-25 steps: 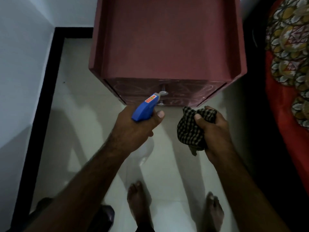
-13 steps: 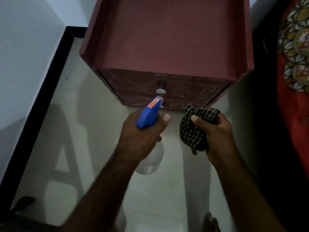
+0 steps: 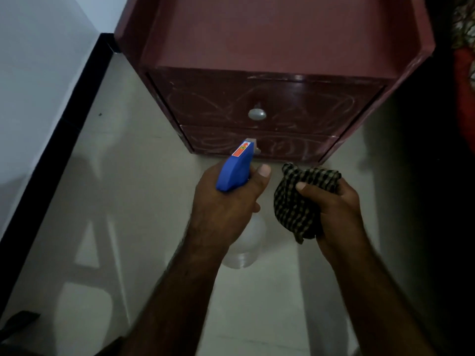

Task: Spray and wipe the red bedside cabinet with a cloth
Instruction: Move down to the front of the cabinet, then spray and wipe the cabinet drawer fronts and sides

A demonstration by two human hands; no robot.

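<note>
- the left hand (image 3: pixel 226 211) has its fingers wrapped round the neck of the clear plastic spray bottle with a blue trigger head (image 3: pixel 234 170), thumb raised beside the head; any finger on the trigger is hidden.
- the nozzle aims past the fingertips at the scuffed lower drawer front (image 3: pixel 290 147), likely to wet it.
- just beside, the right hand (image 3: pixel 336 209) clenches the bunched dark checked cloth (image 3: pixel 295 209), ready for wiping.
- beyond both sets of fingertips stands the red wooden bedside cabinet (image 3: pixel 257 34), near but untouched.
</note>
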